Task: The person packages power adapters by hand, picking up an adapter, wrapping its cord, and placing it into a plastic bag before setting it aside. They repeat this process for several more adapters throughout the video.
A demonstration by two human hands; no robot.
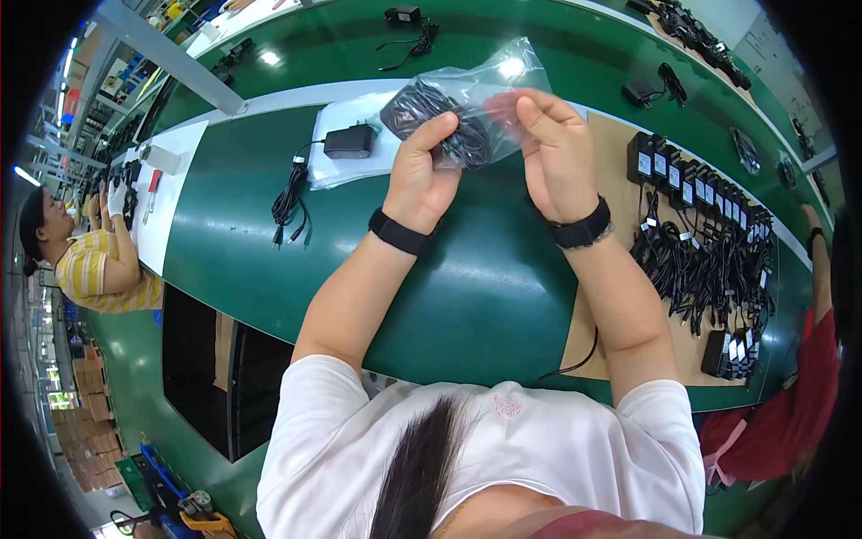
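Observation:
Above the green workbench I hold up a clear plastic bag (525, 67) containing a black power adapter with its coiled cable (453, 130). My left hand (425, 171) is closed on the bag's filled part, thumb across the front. At the bag's other end, my right hand (558, 148) pinches the clear film between thumb and fingers. Beneath the bag lies a stack of flat clear bags (337, 171). Another black power adapter (348, 142) rests on that stack, its bundled cable (289, 205) trailing onto the bench.
Rows of black adapters with cables (700, 225) cover a brown board (593, 296) at the right. Across the back runs a green belt (323, 45) carrying bundled adapters (409, 36). A co-worker in yellow stripes (99, 265) is at far left; a person in red (781, 404) stands at right.

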